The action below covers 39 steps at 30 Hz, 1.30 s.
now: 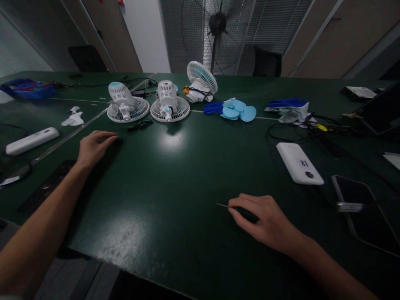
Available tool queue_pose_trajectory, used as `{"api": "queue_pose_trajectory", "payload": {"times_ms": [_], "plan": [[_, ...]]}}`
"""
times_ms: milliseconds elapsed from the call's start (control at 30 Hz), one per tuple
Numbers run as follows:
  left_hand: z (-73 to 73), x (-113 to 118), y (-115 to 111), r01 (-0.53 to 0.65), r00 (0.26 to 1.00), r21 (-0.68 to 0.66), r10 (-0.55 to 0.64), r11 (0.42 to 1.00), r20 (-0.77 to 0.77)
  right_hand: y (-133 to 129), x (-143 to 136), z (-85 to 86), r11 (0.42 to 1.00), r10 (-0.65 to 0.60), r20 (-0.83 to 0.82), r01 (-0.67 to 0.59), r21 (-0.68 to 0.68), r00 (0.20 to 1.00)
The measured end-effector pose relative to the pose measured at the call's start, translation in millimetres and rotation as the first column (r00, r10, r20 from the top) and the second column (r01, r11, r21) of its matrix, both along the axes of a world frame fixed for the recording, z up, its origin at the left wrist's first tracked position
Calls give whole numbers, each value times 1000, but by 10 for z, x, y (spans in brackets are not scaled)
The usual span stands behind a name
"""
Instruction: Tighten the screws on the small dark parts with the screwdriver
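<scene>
My right hand [262, 216] is closed around the dark handle of a screwdriver [222, 204], low over the front right of the table; its thin metal shaft points left. My left hand [95, 146] reaches out on the left with thumb and forefinger pinched. A tiny greenish spot shows at the fingertips, too small to name. Just beyond that hand lies a coiled black cord [140, 125]. Two white fan heads, a left one [126, 106] and a right one [168, 104], rest grille down behind the cord. Another small fan [201, 81] sits tilted farther back.
Light blue fan blades [239, 110] lie beside blue gloves [213, 108] at mid-table. To the right are more gloves [289, 106], a white power bank [299, 163], cables and a phone [356, 191]. A white bar [33, 141] and paper scraps [73, 118] lie left.
</scene>
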State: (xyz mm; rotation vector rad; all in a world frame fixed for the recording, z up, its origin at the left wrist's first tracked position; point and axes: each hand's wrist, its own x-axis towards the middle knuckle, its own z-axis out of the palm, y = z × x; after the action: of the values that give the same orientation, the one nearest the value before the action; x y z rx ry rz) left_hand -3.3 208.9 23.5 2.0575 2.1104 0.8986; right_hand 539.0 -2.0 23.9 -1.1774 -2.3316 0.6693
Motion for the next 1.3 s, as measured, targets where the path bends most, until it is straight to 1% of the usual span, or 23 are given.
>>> {"api": "queue_pose_trajectory", "payload": {"times_ms": [67, 133, 300, 433, 600, 700, 900, 1033, 1167, 1300], "plan": [[-19, -27, 15, -21, 999, -55, 23, 998, 35, -2, -3, 1, 1000, -4, 9, 4, 5, 1000], [-29, -41, 20, -36, 998, -82, 40, 996, 50, -3, -10, 4, 1000, -7, 13, 6, 20, 1000], [-17, -25, -19, -45, 996, -77, 51, 996, 72, 3, -25, 11, 1000, -6, 3, 6, 31, 1000], [6, 9, -58, -43, 997, -99, 49, 994, 53, 8, -20, 10, 1000, 1, -3, -1, 27, 1000], [21, 5, -85, -73, 994, -118, 82, 990, 70, 1, -2, 10, 1000, 0, -1, 0, -15, 1000], [11, -40, -97, -65, 993, -142, 78, 988, 92, -4, 5, 7, 1000, 0, 13, 0, -19, 1000], [-26, -139, -81, 0, 990, -166, 23, 986, 138, 0, -2, 7, 1000, -8, 30, 8, -3, 1000], [20, -100, -104, -20, 983, -201, 56, 979, 177, 3, -4, 12, 1000, 3, 10, -3, -17, 1000], [91, -16, -148, -14, 974, -252, 70, 968, 214, -4, 7, -7, 1000, 1, 17, -1, -9, 1000], [131, -2, -126, -1, 965, -300, 80, 954, 250, -11, 7, -16, 1000, -3, 21, 3, -2, 1000]]}}
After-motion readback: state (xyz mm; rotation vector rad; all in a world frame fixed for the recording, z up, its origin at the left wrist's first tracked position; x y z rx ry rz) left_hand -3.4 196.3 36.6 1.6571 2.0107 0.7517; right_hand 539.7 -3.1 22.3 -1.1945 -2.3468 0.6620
